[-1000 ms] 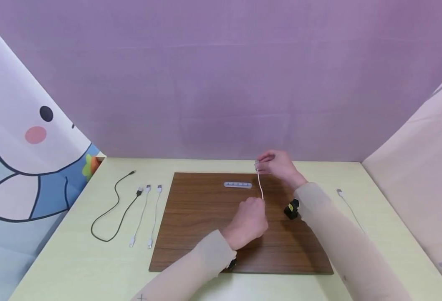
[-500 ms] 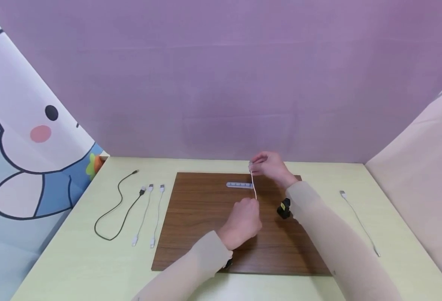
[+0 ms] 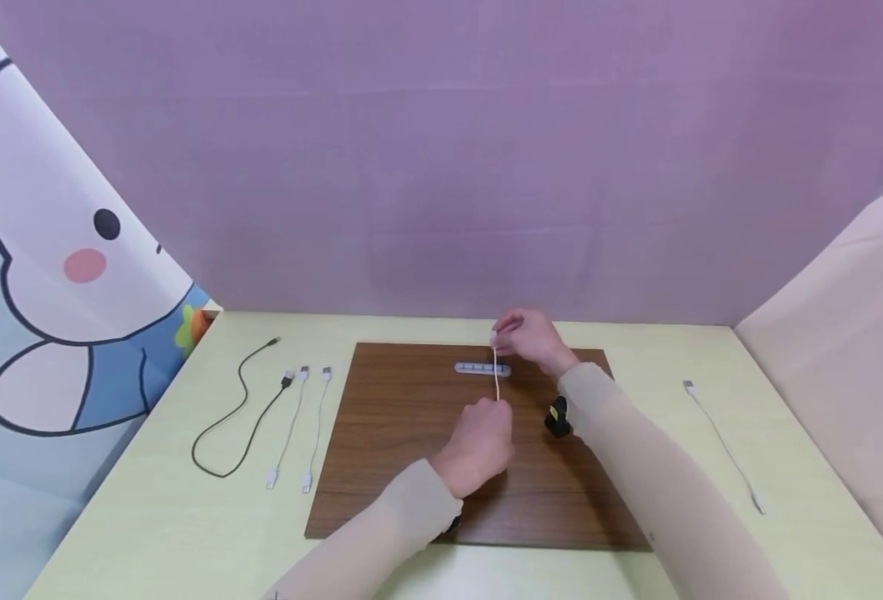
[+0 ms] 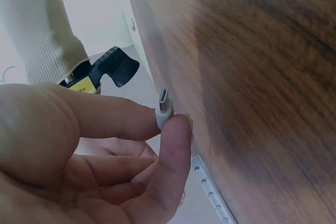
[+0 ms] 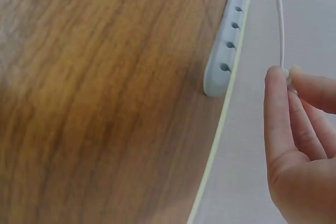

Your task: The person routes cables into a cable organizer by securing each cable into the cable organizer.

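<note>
A white USB cable [image 3: 497,377] is stretched between both hands above the brown wooden board [image 3: 396,442]. My left hand [image 3: 479,446] pinches its near end between thumb and finger; the left wrist view shows a USB-C plug [image 4: 164,102] poking out there. With thumb and fingertips, my right hand [image 3: 533,340] pinches the far end, whose plug is mostly hidden by the fingers. A pale grey cable organizer [image 5: 224,43] with several slots lies on the board near its far edge. In the head view the cable crosses in front of it; the two look apart in the right wrist view.
Left of the board, a black cable [image 3: 223,425] and two short white cables [image 3: 291,429] [image 3: 317,429] lie on the pale yellow table [image 3: 148,500]. Another white cable [image 3: 726,446] lies on the right. A purple backdrop [image 3: 441,167] stands behind the table.
Both hands have shifted left with the cable, from right of the organizer to in front of it in the head view. The right hand has lowered slightly. The head view has also shifted a little.
</note>
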Demonstrator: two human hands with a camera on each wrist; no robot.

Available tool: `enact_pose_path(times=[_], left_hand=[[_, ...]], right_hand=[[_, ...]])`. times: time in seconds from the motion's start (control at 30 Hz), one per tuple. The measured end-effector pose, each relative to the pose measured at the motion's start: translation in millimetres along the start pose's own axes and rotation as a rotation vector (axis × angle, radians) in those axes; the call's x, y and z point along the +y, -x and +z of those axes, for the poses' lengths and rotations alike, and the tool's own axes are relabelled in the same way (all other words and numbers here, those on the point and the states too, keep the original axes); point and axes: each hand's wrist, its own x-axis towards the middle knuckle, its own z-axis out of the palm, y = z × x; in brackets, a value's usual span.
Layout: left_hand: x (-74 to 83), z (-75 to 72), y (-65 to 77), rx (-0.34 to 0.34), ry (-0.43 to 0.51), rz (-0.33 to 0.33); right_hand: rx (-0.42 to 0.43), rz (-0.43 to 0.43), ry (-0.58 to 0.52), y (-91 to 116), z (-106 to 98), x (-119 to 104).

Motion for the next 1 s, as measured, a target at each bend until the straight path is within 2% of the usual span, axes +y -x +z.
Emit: enact_pose_path(times=[0.53,0.87,1.0], left_hand=[[-0.3,2.6,-1.1,0.003,-0.009,-0.004],[-1.2,4.4,-1.8,0.032,-0.028,0.015],[-1.6,4.5,-2.4,0.020,-0.023,0.001]], right_hand=[[0.025,0.061,0.071,-3,6,5],[0.029,0.038,0.103,-8,10,16],[0.031,0.021,0.123,-8,11,17]])
